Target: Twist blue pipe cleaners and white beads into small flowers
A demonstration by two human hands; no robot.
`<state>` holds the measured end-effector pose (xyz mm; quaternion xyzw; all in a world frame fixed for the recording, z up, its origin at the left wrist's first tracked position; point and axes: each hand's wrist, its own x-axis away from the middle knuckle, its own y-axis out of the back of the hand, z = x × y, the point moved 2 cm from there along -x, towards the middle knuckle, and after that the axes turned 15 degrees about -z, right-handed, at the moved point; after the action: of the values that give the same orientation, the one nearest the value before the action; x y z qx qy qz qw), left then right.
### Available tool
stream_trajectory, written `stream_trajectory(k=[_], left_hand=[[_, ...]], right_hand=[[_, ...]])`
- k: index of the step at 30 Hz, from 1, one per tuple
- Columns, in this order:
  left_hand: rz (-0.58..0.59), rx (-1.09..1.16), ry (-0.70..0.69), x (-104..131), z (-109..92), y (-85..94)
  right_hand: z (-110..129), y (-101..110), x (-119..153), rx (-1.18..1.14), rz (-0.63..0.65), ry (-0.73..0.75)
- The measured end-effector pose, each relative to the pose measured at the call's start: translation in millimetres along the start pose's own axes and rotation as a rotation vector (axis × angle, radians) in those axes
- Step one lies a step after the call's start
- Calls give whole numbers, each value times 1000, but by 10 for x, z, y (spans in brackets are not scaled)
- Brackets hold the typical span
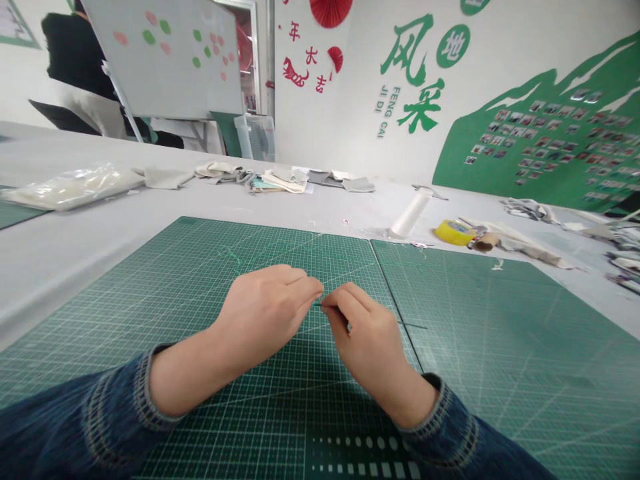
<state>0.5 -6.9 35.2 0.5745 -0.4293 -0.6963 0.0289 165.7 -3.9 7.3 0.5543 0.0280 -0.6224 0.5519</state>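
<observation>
Both hands meet near the middle of the view, just above a green cutting mat with a white grid. A thin dark strand, like a cord or wire, shows between the fingertips and sticks out past the right hand's far side. My right hand pinches it between thumb and forefinger. My left hand is closed too, its fingertips pressed together at the strand's other end. Most of the strand is hidden behind the right hand.
A second green mat adjoins on the right. Beyond lie a white roll, yellow tape and a brown cardboard tube. Fabric scraps line the table's back, with a plastic-wrapped bundle at left. A person is behind a whiteboard.
</observation>
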Motion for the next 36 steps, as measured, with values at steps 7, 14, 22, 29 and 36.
stream_trajectory(k=[7, 14, 22, 29, 36], left_hand=[[318, 217, 253, -115, 199, -2], [578, 803, 636, -114, 443, -157], [561, 1212, 1075, 70, 283, -407], [307, 1208, 1174, 168, 32, -515], [-1, 626, 479, 186, -55, -368]], right_hand=[[32, -29, 18, -101, 72, 82], [43, 28, -20, -381, 36, -54], [-92, 40, -55, -613, -90, -596], [-232, -59, -48, -875, -197, -907], [-260, -50, -44, -826, -270, -959]])
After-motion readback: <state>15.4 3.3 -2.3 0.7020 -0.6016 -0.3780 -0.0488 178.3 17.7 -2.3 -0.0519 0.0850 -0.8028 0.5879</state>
